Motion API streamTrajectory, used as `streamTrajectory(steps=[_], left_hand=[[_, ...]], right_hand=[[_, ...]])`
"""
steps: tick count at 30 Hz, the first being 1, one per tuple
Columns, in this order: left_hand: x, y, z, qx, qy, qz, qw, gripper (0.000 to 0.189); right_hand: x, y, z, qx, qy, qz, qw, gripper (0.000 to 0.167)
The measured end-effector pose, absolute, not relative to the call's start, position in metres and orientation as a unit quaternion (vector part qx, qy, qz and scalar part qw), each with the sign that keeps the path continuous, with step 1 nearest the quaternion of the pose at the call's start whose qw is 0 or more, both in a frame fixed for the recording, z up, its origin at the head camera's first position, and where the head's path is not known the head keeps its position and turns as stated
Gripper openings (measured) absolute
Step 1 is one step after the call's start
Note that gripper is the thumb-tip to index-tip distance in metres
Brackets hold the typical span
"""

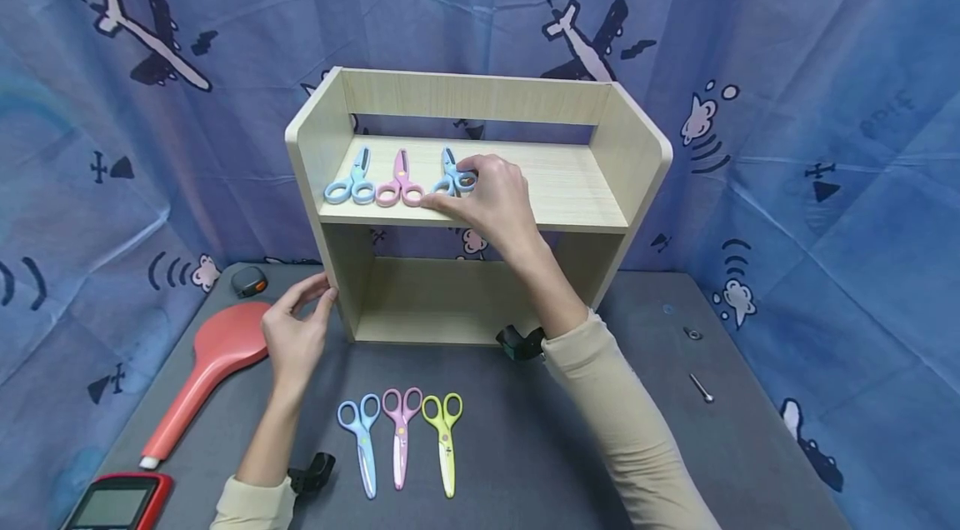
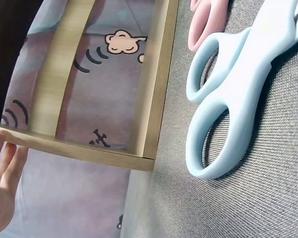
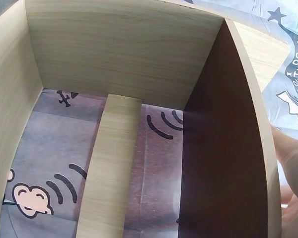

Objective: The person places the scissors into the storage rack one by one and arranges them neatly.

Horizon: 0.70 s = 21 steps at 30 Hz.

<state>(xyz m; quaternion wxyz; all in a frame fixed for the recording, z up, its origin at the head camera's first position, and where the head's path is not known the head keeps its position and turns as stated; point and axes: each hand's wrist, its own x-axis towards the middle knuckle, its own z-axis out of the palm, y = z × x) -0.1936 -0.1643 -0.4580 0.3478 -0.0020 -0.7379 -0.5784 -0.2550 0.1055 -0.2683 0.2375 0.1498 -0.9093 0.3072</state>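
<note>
From where I stand, the right hand [image 1: 495, 198] pinches the handles of a blue pair of scissors [image 1: 450, 168] on the upper shelf [image 1: 543, 184], thumb low at the front and fingers over the right-hand loop. The left hand [image 1: 295, 338] is loosely spread, fingertips resting on the outside of the left side panel [image 1: 339, 276]. The pinched pair points blades-back, right of a pink pair [image 1: 402, 173] and another blue pair [image 1: 356, 178], whose loops nearly touch.

To set it well, I'd keep the tips to the back and line up the loops with that row — then lift the fingers straight off, lest the thumb nudge the pink loops just beside it. A light steadying touch on the panel should be enough.
</note>
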Motion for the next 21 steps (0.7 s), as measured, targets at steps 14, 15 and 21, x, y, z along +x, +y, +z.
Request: streamTrajectory(steps=[14,15,21], left_hand=[[-0.192,-0.164,-0.457,-0.006,-0.734,-0.586,0.343,0.025],[-0.192,-0.164,-0.457,-0.006,-0.734,-0.587,0.342,0.025],[-0.192,-0.164,-0.458,0.000,-0.738,-0.582,0.341,0.025]], right_hand=[[-0.246,0.111,-0.261,0.155,-0.927,0.300,0.163,0.061],[-0.245,0.112,-0.260,0.156,-0.927,0.304,0.155,0.061],[-0.241,0.115,-0.258,0.162,-0.923,0.320,0.137,0.058]])
